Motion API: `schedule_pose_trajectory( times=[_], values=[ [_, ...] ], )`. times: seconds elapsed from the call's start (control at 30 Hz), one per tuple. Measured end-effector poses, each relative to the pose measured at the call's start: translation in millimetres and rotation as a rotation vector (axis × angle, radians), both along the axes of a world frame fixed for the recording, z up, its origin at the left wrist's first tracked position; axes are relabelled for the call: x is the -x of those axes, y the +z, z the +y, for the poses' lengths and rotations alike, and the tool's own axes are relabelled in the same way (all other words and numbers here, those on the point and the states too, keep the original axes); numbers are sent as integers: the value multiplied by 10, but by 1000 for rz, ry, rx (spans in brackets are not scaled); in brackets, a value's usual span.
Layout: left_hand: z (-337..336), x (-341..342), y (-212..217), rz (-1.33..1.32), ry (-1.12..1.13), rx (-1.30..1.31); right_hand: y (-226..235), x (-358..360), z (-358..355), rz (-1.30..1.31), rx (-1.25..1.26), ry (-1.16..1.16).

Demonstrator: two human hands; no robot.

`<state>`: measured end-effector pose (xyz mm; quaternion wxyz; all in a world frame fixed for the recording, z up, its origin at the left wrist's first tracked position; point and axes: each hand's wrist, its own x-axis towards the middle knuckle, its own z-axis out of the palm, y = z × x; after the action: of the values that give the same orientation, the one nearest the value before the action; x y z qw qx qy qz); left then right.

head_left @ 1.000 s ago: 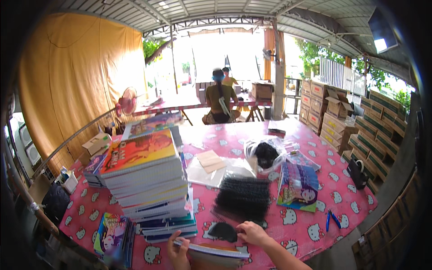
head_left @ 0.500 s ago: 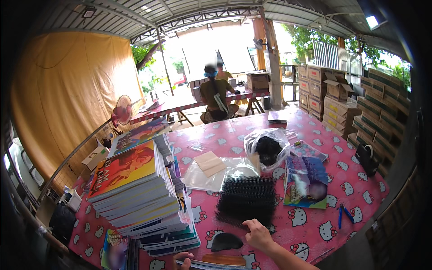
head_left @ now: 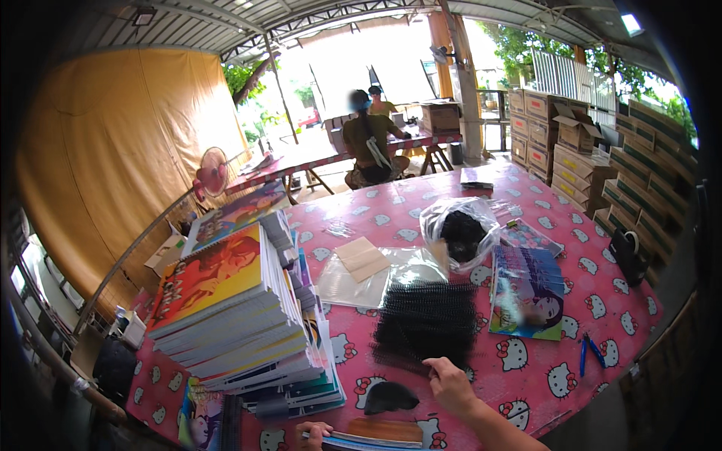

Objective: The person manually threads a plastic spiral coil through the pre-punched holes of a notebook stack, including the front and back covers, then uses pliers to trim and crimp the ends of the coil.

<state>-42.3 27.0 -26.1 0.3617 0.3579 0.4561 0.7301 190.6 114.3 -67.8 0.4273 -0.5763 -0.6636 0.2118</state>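
Observation:
My right hand (head_left: 453, 387) is closed in a pinch at the near edge of a pile of black spiral binding coils (head_left: 425, 319), on the end of one coil. Down at the lower edge of the view, my left hand (head_left: 312, 434) grips the left end of a book (head_left: 376, 441), which is mostly cut off by the frame. Just beyond that book lies a brown wooden block (head_left: 385, 429). A dark, rounded flat piece (head_left: 391, 398) rests on the table between the coils and the block.
A tall stack of spiral-bound books (head_left: 233, 323) stands at left. Beyond the coils are clear plastic sheets (head_left: 350, 289) and a bag with black contents (head_left: 462, 234). Booklets (head_left: 526, 293) and blue pliers (head_left: 590, 355) lie at right. Two people sit at a far table.
The view has shifted slightly, so the table appears further right. My right hand stays at the coils' near edge, and a coil there now looks slanted. My left hand remains at the book.

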Motion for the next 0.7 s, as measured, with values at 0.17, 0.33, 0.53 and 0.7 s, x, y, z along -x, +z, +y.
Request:
schedule_pose_trajectory(
  times=[0.17, 0.33, 0.53, 0.7],
  values=[
    [-52, 134, 4, 111, -121, 76, 159, -17, -46, 94, 100, 6],
    [-2, 165, -19, -162, -193, 222, -106, -13, -2, 62, -43, 136],
    [8, 128, -39, -184, -196, 36, -75, 68, -54, 41, -77, 64],
    [23, 155, -140, -106, -116, -38, 84, 51, -144, -94, -48, 71]
  ],
)
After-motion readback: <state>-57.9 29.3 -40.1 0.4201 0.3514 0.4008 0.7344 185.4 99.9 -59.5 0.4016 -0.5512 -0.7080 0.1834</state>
